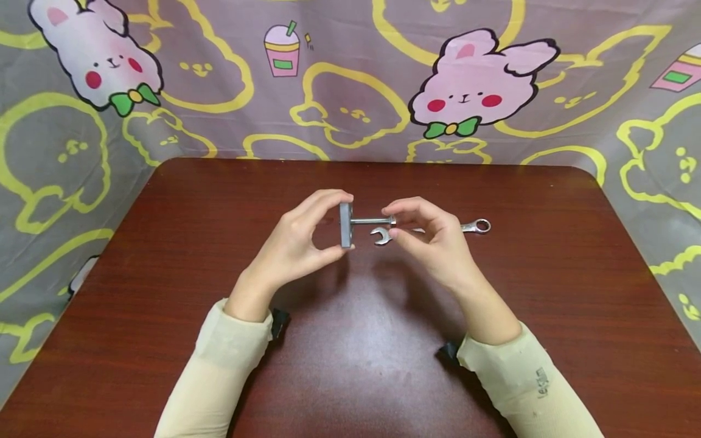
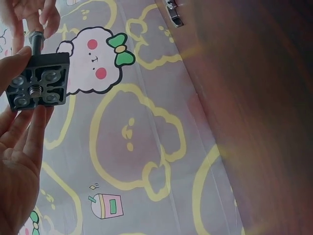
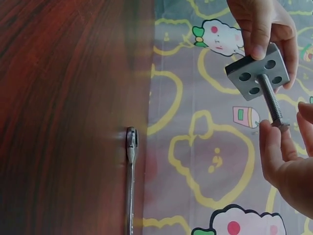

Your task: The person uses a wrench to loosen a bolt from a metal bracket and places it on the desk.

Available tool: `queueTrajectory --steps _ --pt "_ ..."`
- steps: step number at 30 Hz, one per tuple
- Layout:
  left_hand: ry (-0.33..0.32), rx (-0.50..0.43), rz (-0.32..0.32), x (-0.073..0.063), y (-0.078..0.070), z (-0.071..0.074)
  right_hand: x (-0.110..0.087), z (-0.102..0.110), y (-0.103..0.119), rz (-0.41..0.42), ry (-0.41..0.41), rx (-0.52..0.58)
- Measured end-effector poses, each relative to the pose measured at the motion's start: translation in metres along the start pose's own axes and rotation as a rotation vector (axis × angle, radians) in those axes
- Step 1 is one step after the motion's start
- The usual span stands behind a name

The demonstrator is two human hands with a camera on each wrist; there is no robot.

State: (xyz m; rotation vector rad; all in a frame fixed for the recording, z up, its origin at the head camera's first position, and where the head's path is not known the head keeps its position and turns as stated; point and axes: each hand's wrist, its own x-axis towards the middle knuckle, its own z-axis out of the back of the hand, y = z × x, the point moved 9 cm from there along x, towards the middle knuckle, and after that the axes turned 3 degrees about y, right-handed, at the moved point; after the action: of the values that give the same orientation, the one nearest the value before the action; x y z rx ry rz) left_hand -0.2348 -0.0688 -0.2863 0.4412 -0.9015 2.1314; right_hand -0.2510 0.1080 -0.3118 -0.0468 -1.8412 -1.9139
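Note:
A square grey metal plate is held upright by my left hand, thumb below and fingers above. A long hex bolt runs through its middle. In the left wrist view, the bolt's threaded end shows in the plate's recessed back. My right hand is curled about the bolt's head. In the right wrist view, thumb and a finger are at the head, while another finger stands a little off. Several round holes surround the bolt on the plate's face.
A combination wrench lies on the brown table behind my right hand, which covers its middle. A patterned cloth hangs behind the table and at its sides.

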Motion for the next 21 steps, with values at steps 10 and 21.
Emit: queueTrajectory --steps 10,21 --pt "-0.020 -0.015 -0.003 0.000 0.000 0.003 -0.002 0.005 0.001 -0.002 -0.034 -0.027" --pt "-0.059 0.006 -0.047 0.001 -0.004 0.007 -0.005 0.007 -0.028 -0.214 -0.043 -0.153"
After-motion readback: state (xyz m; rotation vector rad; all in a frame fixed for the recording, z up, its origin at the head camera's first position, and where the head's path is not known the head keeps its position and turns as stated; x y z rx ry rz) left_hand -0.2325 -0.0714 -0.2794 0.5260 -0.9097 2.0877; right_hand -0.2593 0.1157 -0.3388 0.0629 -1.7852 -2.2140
